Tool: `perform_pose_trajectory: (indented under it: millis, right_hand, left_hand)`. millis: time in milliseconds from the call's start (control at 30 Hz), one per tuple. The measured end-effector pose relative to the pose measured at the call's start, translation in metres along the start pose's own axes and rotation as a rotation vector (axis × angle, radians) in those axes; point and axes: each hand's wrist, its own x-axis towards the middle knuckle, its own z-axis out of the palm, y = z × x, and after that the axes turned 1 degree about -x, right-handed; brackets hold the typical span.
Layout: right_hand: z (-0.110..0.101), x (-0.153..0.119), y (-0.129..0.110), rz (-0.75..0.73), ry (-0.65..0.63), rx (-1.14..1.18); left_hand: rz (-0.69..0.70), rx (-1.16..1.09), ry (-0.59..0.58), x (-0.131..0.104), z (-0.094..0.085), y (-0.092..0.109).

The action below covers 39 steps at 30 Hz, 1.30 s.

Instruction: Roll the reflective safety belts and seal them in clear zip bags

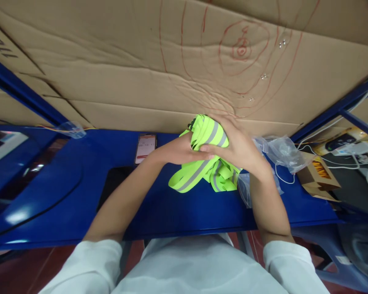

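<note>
Neon yellow fabric with a grey stripe is what's going on in the head view, the only angle here: a bunch of reflective strapping (pixel 210 132) held between two bare hands just above the table (pixel 184 216). Right grip (pixel 236 143) is wrapped round the top and right side, thumb across the front and fingers going over the back. Left grip (pixel 187 149) is pinching the lower left side, thumb across the front near the other thumb; its fingers are mostly tucked out of sight, so can't say exactly how they sit. As for progress, I'd call it partway: the bit between the grips looks gathered into fairly neat layers, but a big loop and some crumpled folds hang loose below them, down by the tabletop, so that part isn't bundled yet. Can't tell if it's one long piece or several. Around that, a phone (pixel 145 148) lies left of the left grip with digits on its screen, clear plastic bags (pixel 288 153) are just right of the right grip, and a small cardboard box (pixel 319 175) is further out past them. Beyond both grips stands a big cardboard panel (pixel 110 61) with red rings drawn on it.
</note>
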Motion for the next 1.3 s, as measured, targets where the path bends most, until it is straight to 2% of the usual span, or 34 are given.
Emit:
perform_pose_trajectory:
  millis: [67, 167, 233, 367, 500, 633, 800, 900, 1033, 1200, 1300]
  right_hand:
    - [0.003, 0.002, 0.0, 0.024, 0.059, 0.001]
    - [0.006, 0.005, 0.0, 0.051, 0.141, 0.038]
    - [0.006, 0.006, 0.0, 0.083, 0.196, 0.054]
    - [0.004, 0.005, -0.001, 0.163, 0.287, 0.081]
    - [0.001, 0.003, -0.002, 0.165, 0.37, 0.075]
    - [-0.004, 0.001, -0.004, 0.135, 0.403, 0.071]
    - [-0.003, 0.0, -0.007, 0.193, 0.39, 0.059]
    - [0.001, 0.002, -0.004, 0.227, 0.395, 0.06]
    - [0.007, 0.005, 0.001, 0.242, 0.365, 0.112]
    - [0.011, 0.008, 0.0, 0.257, 0.439, 0.144]
    - [0.01, 0.006, 0.002, 0.309, 0.417, 0.254]
  left_hand:
    - [-0.056, -0.084, 0.046, 0.001, 0.003, 0.001]
    - [-0.191, -0.323, 0.125, 0.004, 0.012, 0.001]
    - [-0.262, -0.488, 0.135, 0.008, 0.02, 0.0]
    - [-0.321, -0.742, 0.051, 0.012, 0.032, 0.0]
    - [-0.44, -0.872, -0.08, 0.01, 0.034, 0.005]
    - [-0.431, -0.729, -0.126, 0.006, 0.027, 0.002]
    - [-0.287, -0.227, -0.191, 0.005, 0.006, -0.005]
    - [-0.182, -0.047, -0.225, 0.006, -0.001, -0.009]
    - [-0.165, -0.016, -0.214, 0.007, -0.005, -0.016]
    - [-0.292, -0.126, -0.201, 0.008, -0.008, -0.021]
    - [-0.303, -0.103, -0.232, 0.009, -0.011, -0.018]
